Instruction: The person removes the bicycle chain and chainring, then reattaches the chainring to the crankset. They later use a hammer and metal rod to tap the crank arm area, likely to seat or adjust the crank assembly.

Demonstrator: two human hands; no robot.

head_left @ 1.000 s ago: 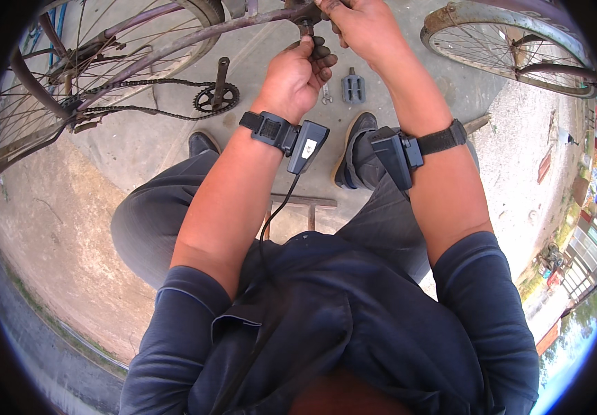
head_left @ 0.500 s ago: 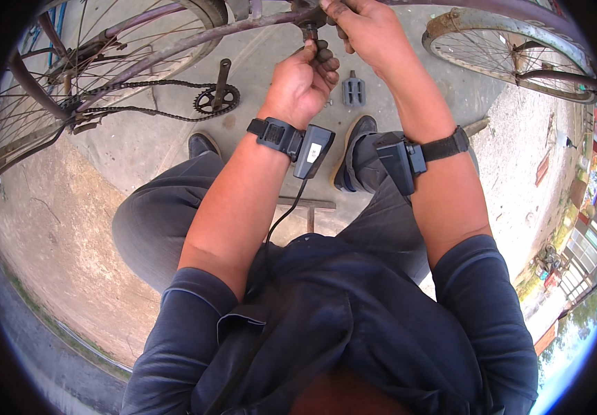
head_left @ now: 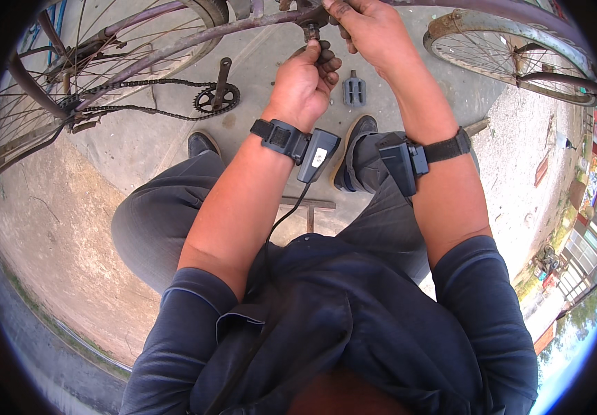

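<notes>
My left hand [head_left: 305, 83] is closed at a dark metal spindle-like fitting [head_left: 311, 32] below the purplish bicycle frame [head_left: 257, 22], with its thumb and fingertips at the lower end. My right hand [head_left: 369, 38] has curled fingers against the frame joint just right of that fitting; what exactly they grip is hidden. A black chainring with crank arm [head_left: 219, 95] lies on the concrete left of my hands, with the chain [head_left: 146, 108] trailing to the rear wheel. A grey pedal [head_left: 354, 88] lies below and between my hands.
The spoked rear wheel [head_left: 125, 52] fills the upper left, the front wheel [head_left: 450, 45] the upper right. My shoes [head_left: 201, 145] flank the working spot, and a low metal T-shaped piece [head_left: 310, 214] sits between my legs. Buildings and clutter show at the far right rim.
My left hand and forearm have shifted slightly right, and the wrench seen beside it earlier is now out of sight. My right hand has moved a little right.
</notes>
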